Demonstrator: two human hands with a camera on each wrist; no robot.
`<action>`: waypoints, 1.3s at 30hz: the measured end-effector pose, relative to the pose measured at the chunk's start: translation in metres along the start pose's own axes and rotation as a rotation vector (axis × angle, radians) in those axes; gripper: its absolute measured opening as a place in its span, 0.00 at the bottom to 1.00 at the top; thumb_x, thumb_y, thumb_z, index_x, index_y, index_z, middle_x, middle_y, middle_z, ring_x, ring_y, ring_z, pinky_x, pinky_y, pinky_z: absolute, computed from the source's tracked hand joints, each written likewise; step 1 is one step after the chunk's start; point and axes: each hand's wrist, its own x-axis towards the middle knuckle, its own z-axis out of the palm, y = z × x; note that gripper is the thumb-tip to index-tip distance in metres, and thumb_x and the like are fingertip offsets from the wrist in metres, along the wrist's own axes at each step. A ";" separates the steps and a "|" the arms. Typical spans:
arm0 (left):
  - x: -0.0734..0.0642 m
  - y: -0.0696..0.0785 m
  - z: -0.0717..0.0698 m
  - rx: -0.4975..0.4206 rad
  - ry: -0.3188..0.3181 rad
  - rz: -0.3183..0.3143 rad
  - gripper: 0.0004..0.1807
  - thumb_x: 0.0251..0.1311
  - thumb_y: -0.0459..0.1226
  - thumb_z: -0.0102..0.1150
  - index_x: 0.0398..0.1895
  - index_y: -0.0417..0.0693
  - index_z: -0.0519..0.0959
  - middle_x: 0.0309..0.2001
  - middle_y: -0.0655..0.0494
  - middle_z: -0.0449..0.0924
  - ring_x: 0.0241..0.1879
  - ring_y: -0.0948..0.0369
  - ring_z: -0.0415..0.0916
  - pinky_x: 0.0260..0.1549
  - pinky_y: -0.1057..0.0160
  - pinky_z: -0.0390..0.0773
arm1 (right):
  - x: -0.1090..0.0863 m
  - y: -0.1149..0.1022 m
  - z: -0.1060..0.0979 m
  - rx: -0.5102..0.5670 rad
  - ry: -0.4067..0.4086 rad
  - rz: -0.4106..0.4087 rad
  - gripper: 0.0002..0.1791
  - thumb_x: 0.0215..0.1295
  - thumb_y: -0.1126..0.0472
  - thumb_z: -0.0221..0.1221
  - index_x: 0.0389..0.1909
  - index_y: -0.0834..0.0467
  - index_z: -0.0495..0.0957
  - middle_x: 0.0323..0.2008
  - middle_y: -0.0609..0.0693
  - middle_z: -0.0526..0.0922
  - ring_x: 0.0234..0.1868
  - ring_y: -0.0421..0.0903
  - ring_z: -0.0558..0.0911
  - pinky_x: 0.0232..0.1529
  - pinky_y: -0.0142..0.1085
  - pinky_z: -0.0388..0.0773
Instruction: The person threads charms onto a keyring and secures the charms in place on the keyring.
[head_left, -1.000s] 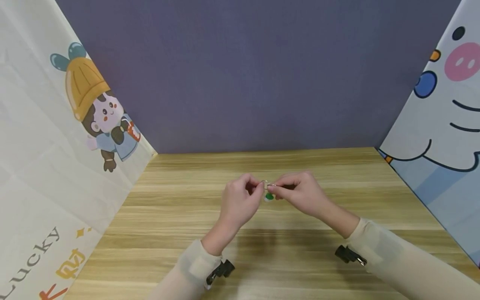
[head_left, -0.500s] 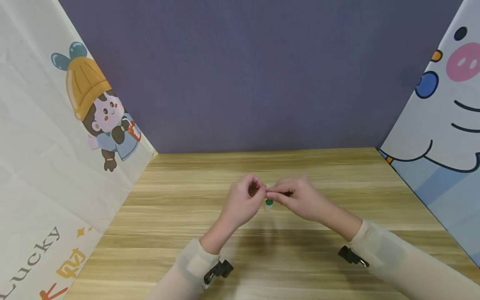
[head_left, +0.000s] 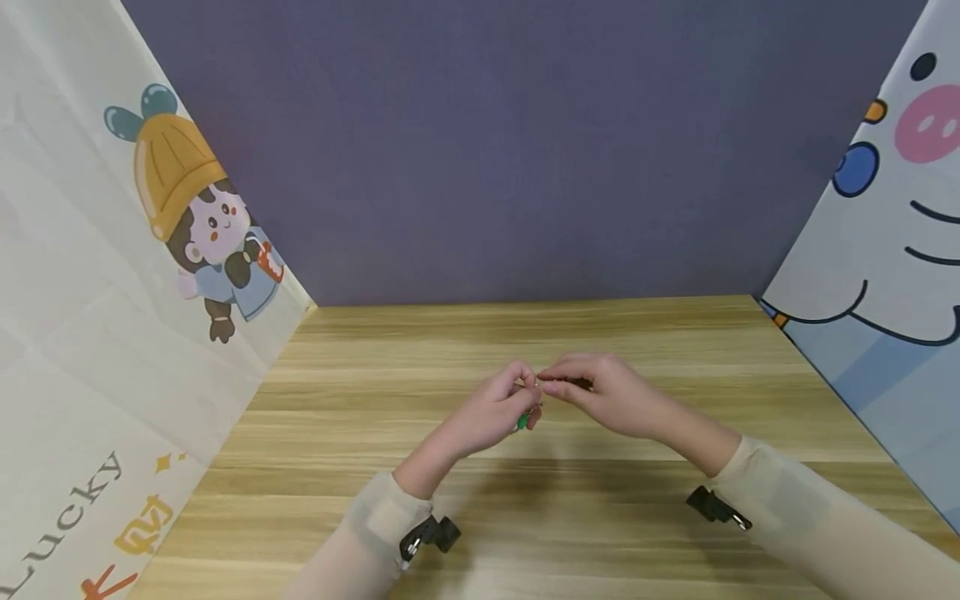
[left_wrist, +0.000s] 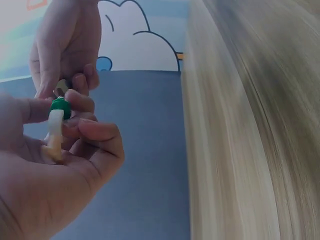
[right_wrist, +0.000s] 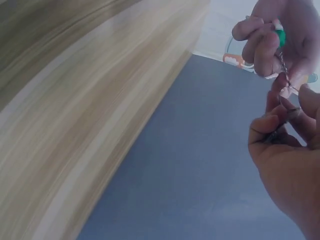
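Observation:
Both hands meet over the table around a keychain. Its charm (left_wrist: 60,107), green with a white and tan part, hangs against the left palm in the left wrist view. A short metal chain (right_wrist: 283,64) runs from the charm to a thin split ring (right_wrist: 286,102) in the right wrist view. My left hand (head_left: 491,412) pinches the keychain at the ring, its other fingers curled by the charm. Thumb and forefinger of my right hand (head_left: 611,396) pinch the other side of the ring, with a small dark metal piece (right_wrist: 277,134) partly hidden in the fingers.
The wood-grain table (head_left: 337,500) spreads beneath both hands. A grey-blue panel (head_left: 480,150) rises behind it, with printed cartoon sheets at the left (head_left: 90,333) and right (head_left: 885,333). Small black devices (head_left: 427,537) are strapped at both wrists.
The left hand has turned and dropped slightly, drawing the green charm from between the hands to below the left fingers. The right hand has shifted a little to the right and stays pinched.

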 end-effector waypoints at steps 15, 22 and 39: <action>0.007 -0.020 -0.008 0.314 -0.040 0.084 0.09 0.70 0.35 0.67 0.50 0.43 0.85 0.40 0.55 0.87 0.39 0.67 0.80 0.43 0.66 0.81 | -0.019 0.020 -0.007 -0.087 -0.193 -0.014 0.19 0.81 0.63 0.57 0.67 0.63 0.81 0.49 0.50 0.87 0.34 0.31 0.75 0.33 0.31 0.78; 0.010 -0.032 -0.006 0.553 -0.075 0.088 0.07 0.66 0.36 0.71 0.44 0.43 0.88 0.39 0.55 0.89 0.35 0.68 0.78 0.37 0.69 0.80 | -0.028 0.036 0.012 -0.187 -0.196 -0.028 0.19 0.79 0.65 0.59 0.65 0.64 0.81 0.51 0.54 0.86 0.40 0.34 0.82 0.36 0.30 0.82; 0.010 -0.059 0.009 0.705 0.017 -0.048 0.14 0.53 0.47 0.82 0.37 0.53 0.88 0.33 0.63 0.88 0.32 0.69 0.78 0.37 0.69 0.81 | -0.037 0.059 0.052 -0.123 -0.077 0.099 0.19 0.63 0.71 0.70 0.55 0.62 0.85 0.42 0.48 0.86 0.41 0.41 0.83 0.41 0.33 0.85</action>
